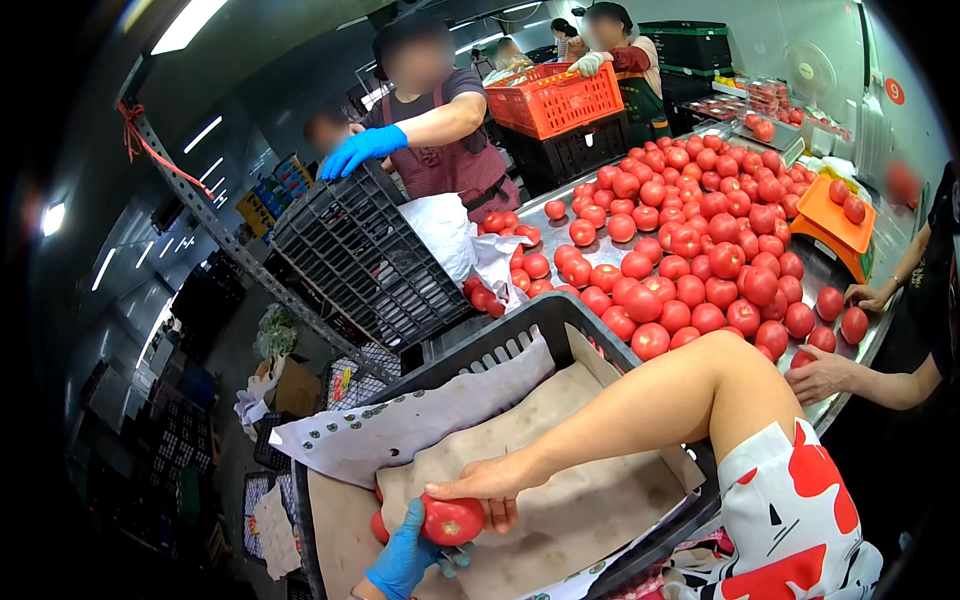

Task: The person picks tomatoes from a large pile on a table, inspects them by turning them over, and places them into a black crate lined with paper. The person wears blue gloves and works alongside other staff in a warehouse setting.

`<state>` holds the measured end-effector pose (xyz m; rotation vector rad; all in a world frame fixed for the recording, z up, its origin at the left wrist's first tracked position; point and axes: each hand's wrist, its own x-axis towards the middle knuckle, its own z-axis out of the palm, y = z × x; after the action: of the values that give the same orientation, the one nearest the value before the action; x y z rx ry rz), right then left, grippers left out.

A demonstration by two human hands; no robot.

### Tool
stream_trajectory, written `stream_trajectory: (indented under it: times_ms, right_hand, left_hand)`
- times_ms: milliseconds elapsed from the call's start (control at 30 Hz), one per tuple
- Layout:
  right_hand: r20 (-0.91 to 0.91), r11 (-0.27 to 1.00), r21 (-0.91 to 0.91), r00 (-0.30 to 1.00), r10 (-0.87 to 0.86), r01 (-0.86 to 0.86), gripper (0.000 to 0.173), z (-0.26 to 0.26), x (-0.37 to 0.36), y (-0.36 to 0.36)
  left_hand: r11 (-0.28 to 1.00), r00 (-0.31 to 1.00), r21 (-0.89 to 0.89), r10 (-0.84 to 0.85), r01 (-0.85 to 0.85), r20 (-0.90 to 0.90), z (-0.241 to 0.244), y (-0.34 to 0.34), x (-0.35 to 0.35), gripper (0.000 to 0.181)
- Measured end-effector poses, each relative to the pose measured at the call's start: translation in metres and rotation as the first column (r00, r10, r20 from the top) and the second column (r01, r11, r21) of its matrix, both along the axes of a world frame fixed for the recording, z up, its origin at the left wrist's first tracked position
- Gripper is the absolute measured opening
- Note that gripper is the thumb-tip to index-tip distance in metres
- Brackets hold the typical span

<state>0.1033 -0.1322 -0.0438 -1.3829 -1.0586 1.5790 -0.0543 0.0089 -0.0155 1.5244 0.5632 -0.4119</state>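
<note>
A red tomato point(453, 520) is held low over a black plastic crate point(308, 517). My left hand point(409, 556), in a blue glove, grips it from below and the left. My bare right hand point(487, 489) reaches in from the right, its thumb on the top of the tomato and its fingers curled at its right side. Brown paper point(555, 491) lines the crate, with a printed white sheet point(405, 439) along its far left side. Parts of other tomatoes point(379, 526) show at the paper's left edge, partly hidden.
Many tomatoes point(705, 247) cover a metal table beyond the crate, beside an orange scale point(834, 214). A co-worker in blue gloves point(364, 152) tilts another black crate point(367, 259). Another person's hands point(821, 375) are at the right. A perforated metal post point(255, 266) stands left.
</note>
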Motion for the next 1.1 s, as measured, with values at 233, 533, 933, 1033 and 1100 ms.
stream_trajectory:
  times_ms: [233, 533, 933, 1033, 1100]
  right_hand:
    - [-0.008, 1.000, -0.010, 1.000, 0.000, 0.000, 0.091, 0.0028, 0.0008, -0.0023]
    - [-0.018, 1.000, -0.010, 1.000, 0.023, -0.023, 0.091, 0.0030, 0.0002, -0.0014]
    - [0.003, 0.999, -0.002, 0.999, 0.040, -0.040, 0.092, -0.0003, 0.0007, 0.0003]
    - [0.001, 0.999, 0.003, 0.999, 0.044, -0.044, 0.092, -0.0011, 0.0017, -0.0002]
    - [0.003, 0.999, -0.002, 0.999, 0.042, -0.042, 0.092, -0.0013, 0.0019, -0.0004]
  left_hand:
    - [1.000, 1.000, 0.008, -0.004, 0.004, -0.002, 0.0021, -0.0029, 0.0015, 0.082]
    - [0.999, 0.999, -0.053, -0.010, 0.008, -0.033, -0.0002, 0.0035, -0.0001, 0.083]
    - [0.999, 1.000, -0.034, 0.001, -0.002, -0.023, -0.0013, 0.0015, -0.0006, 0.082]
    - [1.000, 0.999, -0.027, -0.001, 0.000, -0.041, -0.0014, 0.0015, 0.0006, 0.082]
    - [0.999, 0.999, -0.032, -0.014, 0.013, -0.048, -0.0021, 0.0027, 0.0004, 0.083]
